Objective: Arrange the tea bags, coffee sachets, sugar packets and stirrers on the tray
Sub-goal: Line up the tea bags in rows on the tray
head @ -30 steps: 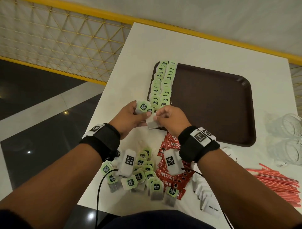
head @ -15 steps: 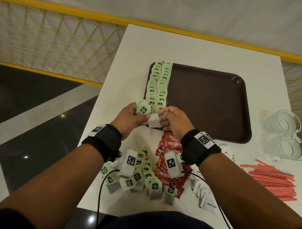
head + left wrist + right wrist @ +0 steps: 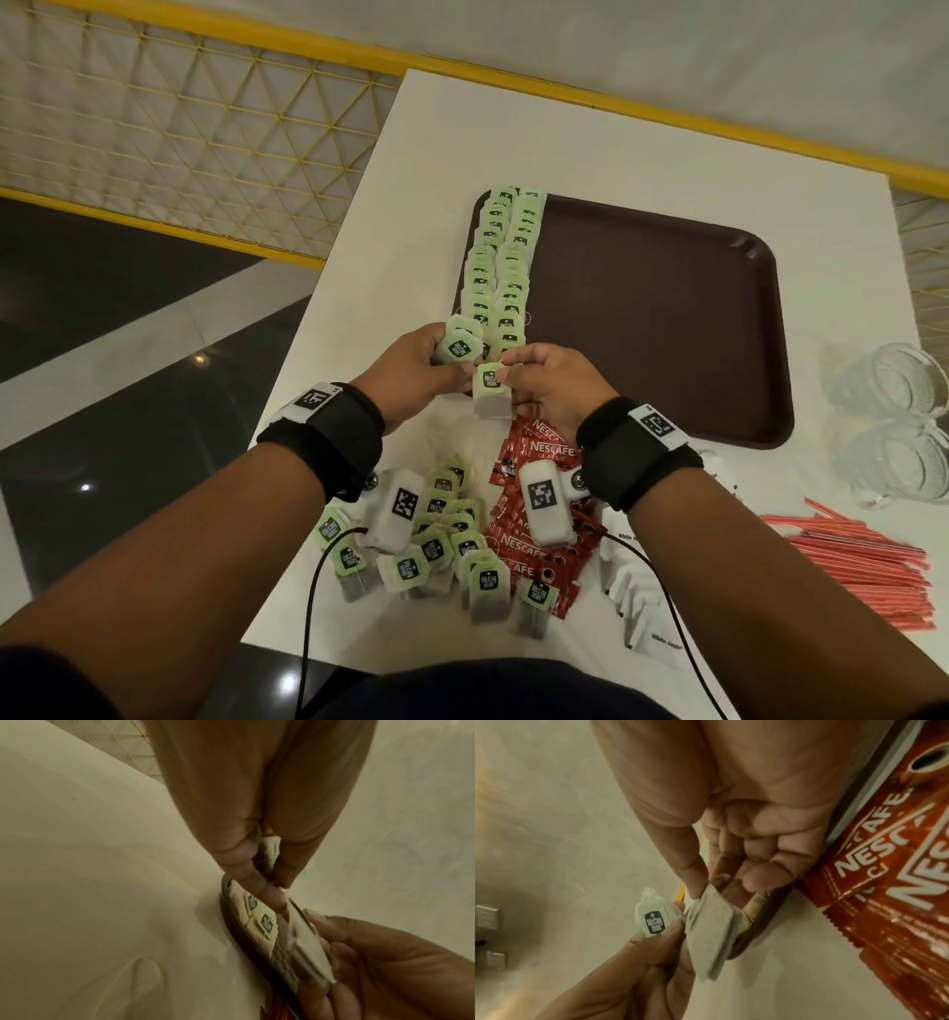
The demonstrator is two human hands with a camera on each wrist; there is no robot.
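Holding a small stack of green-tagged tea bags [image 3: 458, 345] in the left hand [image 3: 411, 372], fingers curled round it, just at the near left corner of the brown tray [image 3: 662, 329]. Pinching one tea bag [image 3: 492, 393] in the right hand [image 3: 552, 393], between thumb and fingers, beside the two rows of tea bags [image 3: 500, 267] along the tray's left edge. Loose tea bags [image 3: 436, 555], red Nescafe sachets [image 3: 534, 519], white sugar packets [image 3: 642, 591] and red stirrers [image 3: 862, 565] lying on the white table [image 3: 616, 139].

Left wrist: fingers [image 3: 257, 886] gripping the stack over the tray rim.

Right wrist: thumb and fingertips [image 3: 695, 882] pinching the bag's top, sachets [image 3: 890, 882] alongside.
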